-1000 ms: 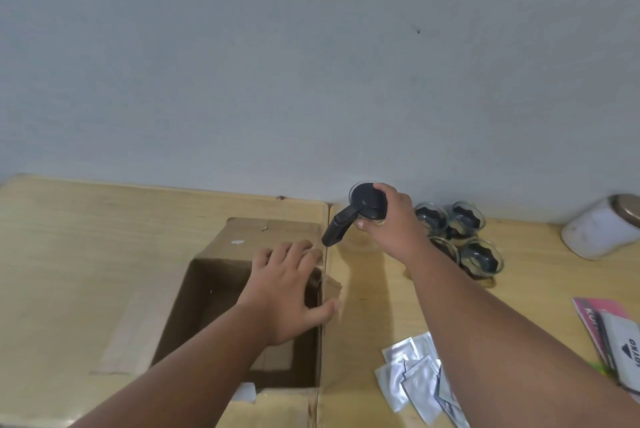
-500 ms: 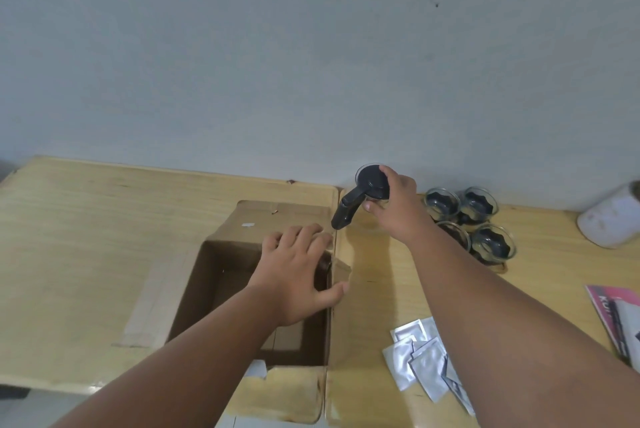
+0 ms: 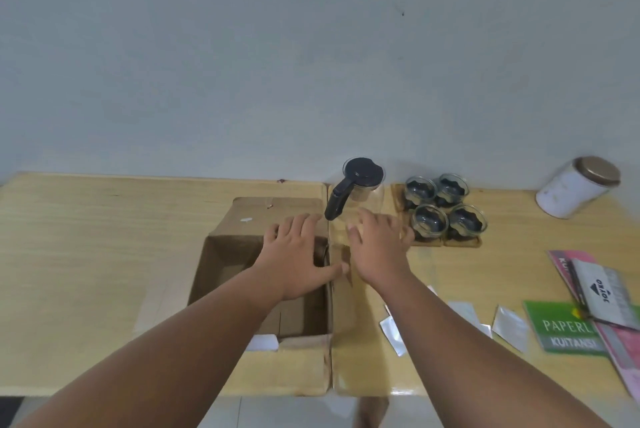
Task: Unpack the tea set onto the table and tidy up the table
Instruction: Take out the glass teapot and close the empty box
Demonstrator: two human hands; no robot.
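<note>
A glass teapot with a black lid and handle stands upright on the wooden table, near the back wall. Beside it, several glass cups with dark contents sit on wooden coasters. An open cardboard box lies in the middle of the table. My left hand rests on the box's right rim with fingers spread. My right hand hovers open just in front of the teapot, holding nothing.
Silver foil sachets lie near the front edge on the right. A green receipt book and pink booklets lie at the far right. A white jar with a brass lid is tipped at the back right.
My right hand set the teapot down by the wall, let go of its lid and drew back toward me. The left hand stayed on the box.
</note>
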